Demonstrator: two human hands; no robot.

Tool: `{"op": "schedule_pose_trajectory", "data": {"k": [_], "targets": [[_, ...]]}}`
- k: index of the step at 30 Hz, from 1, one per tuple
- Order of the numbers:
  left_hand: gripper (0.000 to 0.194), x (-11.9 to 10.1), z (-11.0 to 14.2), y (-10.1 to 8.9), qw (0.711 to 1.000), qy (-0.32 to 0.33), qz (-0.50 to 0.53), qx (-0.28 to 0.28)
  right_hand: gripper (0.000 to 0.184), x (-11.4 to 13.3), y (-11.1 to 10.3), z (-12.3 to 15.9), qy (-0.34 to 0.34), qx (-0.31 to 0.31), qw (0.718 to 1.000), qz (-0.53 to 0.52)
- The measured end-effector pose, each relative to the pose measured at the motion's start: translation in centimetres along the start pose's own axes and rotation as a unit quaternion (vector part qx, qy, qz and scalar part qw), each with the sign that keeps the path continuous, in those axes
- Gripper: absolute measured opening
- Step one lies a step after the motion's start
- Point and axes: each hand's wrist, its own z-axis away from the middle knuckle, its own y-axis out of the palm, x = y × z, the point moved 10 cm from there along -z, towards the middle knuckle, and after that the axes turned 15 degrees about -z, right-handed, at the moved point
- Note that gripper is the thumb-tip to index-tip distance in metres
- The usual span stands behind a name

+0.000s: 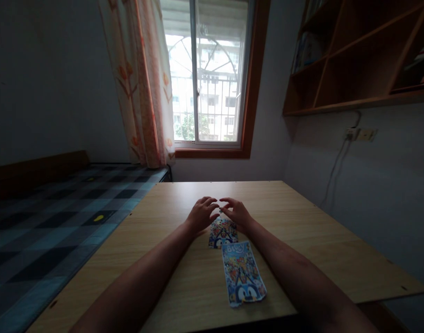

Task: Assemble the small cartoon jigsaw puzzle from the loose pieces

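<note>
My left hand (202, 214) hovers over the far edge of a partly assembled jigsaw puzzle (224, 233), its thumb and fingers apart and nothing seen between them. Facing it, my right hand (238, 213) pinches a small puzzle piece (220, 210) at its fingertips; the piece is tiny in view and its print cannot be made out. The puzzle shows a crowd of colourful cartoon figures with a blue face at the near side. Closer to me lies a printed picture sheet (245, 273) with the same design, its near edge torn.
Both forearms rest over a light wooden table (177, 282). A bed with a checked cover (104, 199) stands along the left side. Ahead are a window (215, 92) and a flowered curtain (142, 92). A wooden shelf (358, 78) hangs on the right wall above a socket (366, 134) with a cord.
</note>
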Motion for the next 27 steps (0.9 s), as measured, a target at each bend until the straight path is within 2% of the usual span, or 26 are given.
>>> {"op": "schedule_pose_trajectory", "data": {"k": [12, 27], "targets": [[0.021, -0.3, 0.0, 0.1, 1.0, 0.009, -0.013, 0.014, 0.038, -0.2, 0.5, 0.1, 0.006, 0.007, 1.0, -0.016], [0.014, -1.2, -0.1, -0.8, 0.998, 0.047, -0.013, -0.027, 0.038, -1.2, 0.9, 0.2, 0.033, 0.015, 0.997, -0.064]]}}
